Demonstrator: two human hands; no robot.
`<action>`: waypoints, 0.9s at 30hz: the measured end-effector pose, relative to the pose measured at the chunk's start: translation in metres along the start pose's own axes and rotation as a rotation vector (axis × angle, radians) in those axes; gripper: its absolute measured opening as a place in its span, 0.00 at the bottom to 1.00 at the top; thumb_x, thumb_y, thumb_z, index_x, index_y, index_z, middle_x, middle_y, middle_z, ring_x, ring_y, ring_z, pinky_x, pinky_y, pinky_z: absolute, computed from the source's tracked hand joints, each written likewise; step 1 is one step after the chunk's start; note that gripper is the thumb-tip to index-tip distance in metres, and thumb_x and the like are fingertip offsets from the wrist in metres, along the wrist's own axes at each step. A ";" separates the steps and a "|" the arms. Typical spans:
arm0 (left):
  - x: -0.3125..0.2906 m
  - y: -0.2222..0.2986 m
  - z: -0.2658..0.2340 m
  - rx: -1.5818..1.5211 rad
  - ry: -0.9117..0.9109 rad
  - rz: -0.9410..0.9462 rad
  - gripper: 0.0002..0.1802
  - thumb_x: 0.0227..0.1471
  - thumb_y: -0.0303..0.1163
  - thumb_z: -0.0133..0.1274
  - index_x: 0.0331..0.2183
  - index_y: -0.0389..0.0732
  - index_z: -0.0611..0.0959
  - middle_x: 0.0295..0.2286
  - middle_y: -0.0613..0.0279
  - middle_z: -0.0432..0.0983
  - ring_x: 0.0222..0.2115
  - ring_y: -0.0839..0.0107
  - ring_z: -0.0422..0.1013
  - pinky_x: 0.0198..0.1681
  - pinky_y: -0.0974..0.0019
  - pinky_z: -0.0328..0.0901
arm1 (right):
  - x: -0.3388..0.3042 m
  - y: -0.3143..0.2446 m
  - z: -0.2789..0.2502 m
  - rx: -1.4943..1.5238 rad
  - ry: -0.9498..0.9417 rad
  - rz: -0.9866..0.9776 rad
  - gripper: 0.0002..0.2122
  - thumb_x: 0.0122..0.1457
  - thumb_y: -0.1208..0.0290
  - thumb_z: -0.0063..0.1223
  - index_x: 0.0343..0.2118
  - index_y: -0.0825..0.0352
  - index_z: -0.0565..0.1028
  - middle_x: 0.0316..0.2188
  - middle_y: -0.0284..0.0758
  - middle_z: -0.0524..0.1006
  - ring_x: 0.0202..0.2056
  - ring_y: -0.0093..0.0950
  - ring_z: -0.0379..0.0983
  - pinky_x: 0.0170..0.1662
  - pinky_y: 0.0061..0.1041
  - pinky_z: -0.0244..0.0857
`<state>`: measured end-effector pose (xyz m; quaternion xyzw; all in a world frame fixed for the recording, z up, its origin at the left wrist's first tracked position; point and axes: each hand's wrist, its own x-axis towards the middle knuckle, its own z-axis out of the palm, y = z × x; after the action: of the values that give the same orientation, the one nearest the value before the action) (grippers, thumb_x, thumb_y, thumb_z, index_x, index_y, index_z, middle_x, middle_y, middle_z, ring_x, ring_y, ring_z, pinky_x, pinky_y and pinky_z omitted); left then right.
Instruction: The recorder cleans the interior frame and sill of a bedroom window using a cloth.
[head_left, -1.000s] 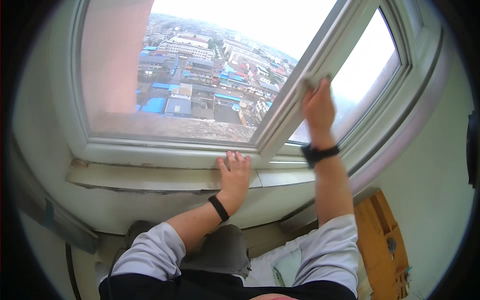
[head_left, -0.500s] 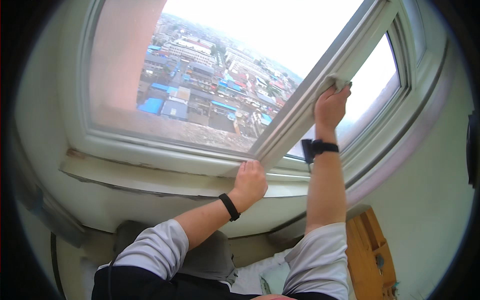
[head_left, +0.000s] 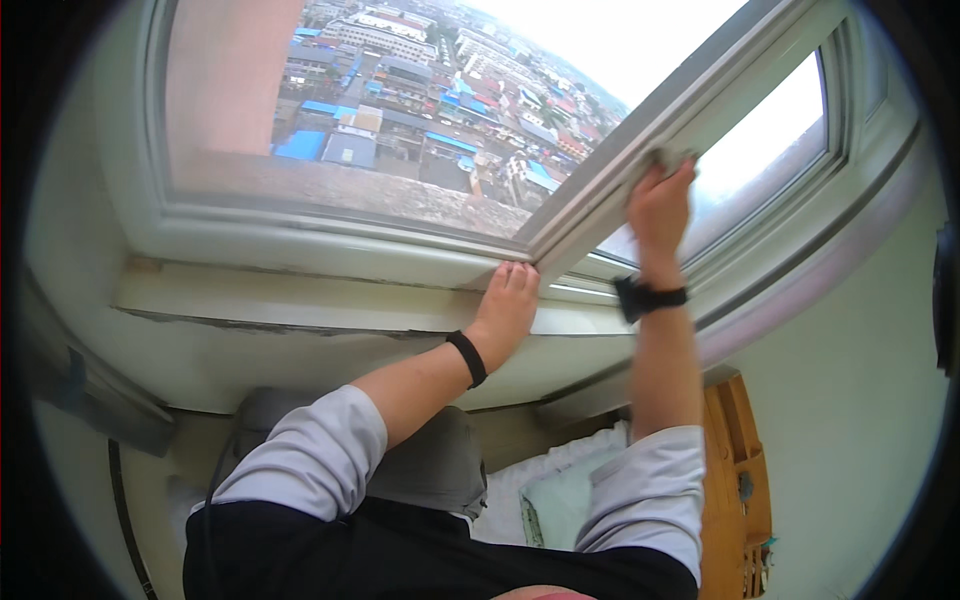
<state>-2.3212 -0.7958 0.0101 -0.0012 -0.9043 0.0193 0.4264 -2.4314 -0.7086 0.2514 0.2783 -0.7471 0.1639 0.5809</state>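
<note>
My right hand (head_left: pixel 660 215) is closed round a light cloth (head_left: pixel 672 160), which lies against the slanting white upright of the window frame (head_left: pixel 665 135). Motion blurs that hand and the cloth. At the foot of this upright, my left hand (head_left: pixel 508 305) holds on to the lower frame rail, its bent fingers close together on the edge. A pane of window glass (head_left: pixel 400 195) fills the area left of the upright. To the right of it is a second, narrower pane (head_left: pixel 745 165). Each wrist wears a black band.
Below the window runs a pale sill (head_left: pixel 290 295) with a rough, chipped edge. A wooden shelf unit (head_left: pixel 725 470) stands at lower right, beside bedding (head_left: pixel 570 490). A grey rolled cover or curtain (head_left: pixel 110 400) lies at left. Buildings far below show through the glass.
My right hand and the cloth have moved down along the upright, nearer its foot. The view has shifted, so the window sits higher. My left hand stays at the same frame corner.
</note>
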 end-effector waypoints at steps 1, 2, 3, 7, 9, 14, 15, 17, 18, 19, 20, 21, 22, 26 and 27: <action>-0.005 -0.006 0.002 0.008 -0.029 0.010 0.29 0.57 0.33 0.50 0.56 0.26 0.78 0.54 0.49 0.73 0.56 0.54 0.67 0.65 0.52 0.60 | 0.037 -0.011 -0.009 0.024 -0.069 0.108 0.27 0.72 0.61 0.46 0.63 0.79 0.62 0.57 0.64 0.72 0.55 0.60 0.73 0.57 0.49 0.71; -0.002 -0.001 -0.004 -0.006 -0.032 0.034 0.29 0.58 0.34 0.50 0.57 0.26 0.78 0.54 0.49 0.73 0.56 0.54 0.67 0.65 0.51 0.60 | 0.079 0.004 -0.019 -0.071 0.028 0.019 0.25 0.71 0.60 0.46 0.61 0.78 0.64 0.54 0.62 0.75 0.49 0.59 0.77 0.50 0.51 0.74; -0.002 0.001 -0.007 -0.001 -0.044 0.056 0.30 0.58 0.35 0.49 0.57 0.25 0.77 0.54 0.48 0.73 0.56 0.54 0.67 0.65 0.51 0.60 | 0.117 0.014 -0.026 -0.122 0.059 0.011 0.25 0.71 0.60 0.45 0.59 0.79 0.64 0.53 0.61 0.76 0.49 0.58 0.78 0.51 0.50 0.75; -0.007 0.000 -0.004 0.013 -0.017 0.078 0.29 0.58 0.34 0.49 0.56 0.26 0.78 0.54 0.46 0.72 0.56 0.52 0.67 0.65 0.51 0.59 | 0.201 -0.002 -0.056 -0.104 -0.015 0.218 0.25 0.73 0.58 0.36 0.57 0.80 0.66 0.49 0.57 0.80 0.48 0.54 0.81 0.52 0.46 0.77; -0.010 -0.001 -0.006 0.002 0.001 0.081 0.29 0.57 0.34 0.49 0.56 0.25 0.78 0.54 0.46 0.72 0.56 0.52 0.67 0.65 0.51 0.59 | 0.201 -0.010 -0.054 -0.099 0.029 0.267 0.25 0.73 0.58 0.35 0.59 0.79 0.65 0.49 0.56 0.80 0.49 0.53 0.81 0.53 0.46 0.76; -0.010 0.001 -0.011 -0.025 0.036 0.075 0.31 0.56 0.34 0.50 0.57 0.25 0.77 0.55 0.46 0.72 0.57 0.52 0.67 0.67 0.51 0.58 | 0.156 -0.007 -0.038 -0.038 0.132 0.179 0.26 0.73 0.56 0.38 0.59 0.78 0.65 0.51 0.59 0.78 0.50 0.56 0.79 0.55 0.47 0.75; -0.010 -0.001 -0.007 -0.038 0.028 0.055 0.32 0.57 0.35 0.49 0.58 0.24 0.77 0.56 0.45 0.72 0.58 0.51 0.67 0.67 0.51 0.57 | 0.139 -0.005 -0.029 -0.036 0.120 0.161 0.24 0.73 0.59 0.41 0.60 0.78 0.65 0.53 0.58 0.77 0.53 0.54 0.78 0.55 0.45 0.75; -0.007 0.000 -0.007 -0.044 0.040 0.054 0.32 0.57 0.35 0.49 0.58 0.24 0.76 0.56 0.44 0.72 0.58 0.51 0.66 0.68 0.51 0.57 | 0.100 0.004 -0.013 -0.092 0.179 0.087 0.24 0.72 0.60 0.43 0.61 0.76 0.64 0.54 0.58 0.77 0.52 0.56 0.77 0.54 0.48 0.74; -0.006 0.001 -0.007 -0.035 0.052 0.052 0.32 0.57 0.35 0.49 0.58 0.24 0.76 0.56 0.44 0.72 0.59 0.51 0.66 0.68 0.51 0.56 | 0.078 0.008 -0.005 -0.100 0.196 0.064 0.24 0.72 0.60 0.45 0.62 0.76 0.64 0.53 0.58 0.77 0.52 0.57 0.77 0.54 0.48 0.74; -0.007 -0.002 -0.007 -0.041 0.036 0.052 0.32 0.55 0.36 0.51 0.57 0.24 0.78 0.58 0.42 0.71 0.60 0.50 0.65 0.69 0.51 0.56 | 0.052 0.004 0.002 -0.062 0.155 0.089 0.24 0.71 0.61 0.46 0.62 0.75 0.64 0.53 0.58 0.77 0.51 0.57 0.77 0.53 0.50 0.74; -0.009 -0.006 -0.008 -0.047 0.021 0.049 0.32 0.55 0.36 0.51 0.57 0.24 0.78 0.58 0.42 0.71 0.60 0.50 0.65 0.69 0.51 0.56 | 0.025 -0.006 0.009 -0.020 0.114 0.116 0.24 0.71 0.62 0.46 0.62 0.74 0.63 0.52 0.59 0.77 0.50 0.58 0.77 0.52 0.51 0.74; -0.010 -0.012 -0.012 -0.121 -0.005 0.064 0.31 0.54 0.37 0.52 0.54 0.24 0.80 0.57 0.42 0.72 0.60 0.49 0.65 0.69 0.51 0.56 | -0.005 -0.017 0.012 0.009 0.034 0.150 0.24 0.70 0.62 0.47 0.62 0.73 0.63 0.52 0.59 0.77 0.49 0.59 0.77 0.51 0.53 0.73; -0.010 -0.020 -0.018 -0.192 -0.025 0.080 0.31 0.52 0.38 0.54 0.52 0.24 0.81 0.57 0.42 0.72 0.60 0.49 0.65 0.69 0.51 0.56 | -0.034 -0.026 0.012 0.037 -0.039 0.183 0.23 0.70 0.62 0.48 0.61 0.73 0.63 0.52 0.60 0.77 0.48 0.60 0.76 0.50 0.54 0.73; -0.039 -0.060 -0.065 -0.645 -0.103 0.009 0.22 0.53 0.40 0.62 0.43 0.31 0.85 0.54 0.42 0.75 0.59 0.46 0.69 0.65 0.48 0.63 | -0.149 -0.027 -0.010 0.153 -0.497 0.319 0.21 0.70 0.60 0.48 0.60 0.66 0.66 0.46 0.59 0.80 0.44 0.62 0.77 0.46 0.57 0.70; -0.056 -0.075 -0.081 -0.579 -0.048 0.016 0.21 0.54 0.41 0.64 0.42 0.33 0.85 0.54 0.42 0.75 0.58 0.45 0.71 0.62 0.47 0.66 | -0.164 -0.030 -0.021 0.165 -0.568 0.375 0.20 0.69 0.60 0.48 0.59 0.65 0.68 0.44 0.59 0.80 0.43 0.61 0.77 0.45 0.57 0.70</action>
<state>-2.2219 -0.8694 0.0214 -0.1296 -0.8821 -0.2364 0.3864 -2.3690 -0.6831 0.0975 0.2169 -0.9011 0.2438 0.2853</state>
